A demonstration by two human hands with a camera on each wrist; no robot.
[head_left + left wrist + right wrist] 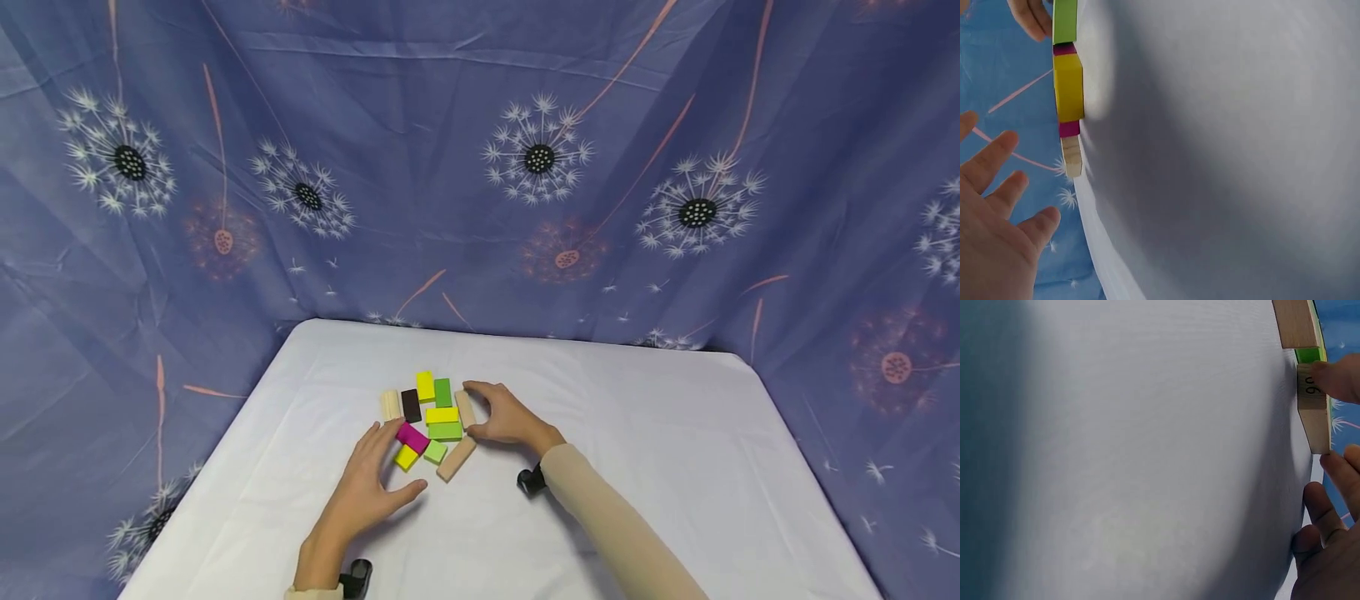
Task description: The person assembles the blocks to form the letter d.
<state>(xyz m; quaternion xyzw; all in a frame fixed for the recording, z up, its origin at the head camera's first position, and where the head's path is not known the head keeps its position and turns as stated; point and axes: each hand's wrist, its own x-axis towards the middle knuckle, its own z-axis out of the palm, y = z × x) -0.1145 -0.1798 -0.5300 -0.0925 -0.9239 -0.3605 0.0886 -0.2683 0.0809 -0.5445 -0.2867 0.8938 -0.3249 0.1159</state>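
Several coloured wooden blocks lie in a loose cluster on the white-covered table. My right hand (510, 417) spans a natural wood block (465, 410) lengthwise, thumb at the near end and fingertips at the far one. In the right wrist view, the thumb is on the numbered end of that wood block (1313, 425). My left hand (367, 483) is spread, its fingertips right at the magenta block (413, 437) and its thumb held apart. A yellow block (406, 457) sits just below the magenta one. The left wrist view shows the left fingers (1007, 194) apart, with nothing between them.
Around these lie a dark brown block (411, 406), a pale wood block (391, 405), a green block (443, 392), a light green block (435, 452) and a second natural wood block (456, 458). A blue dandelion-print curtain (420, 167) hangs behind the table (637, 417).
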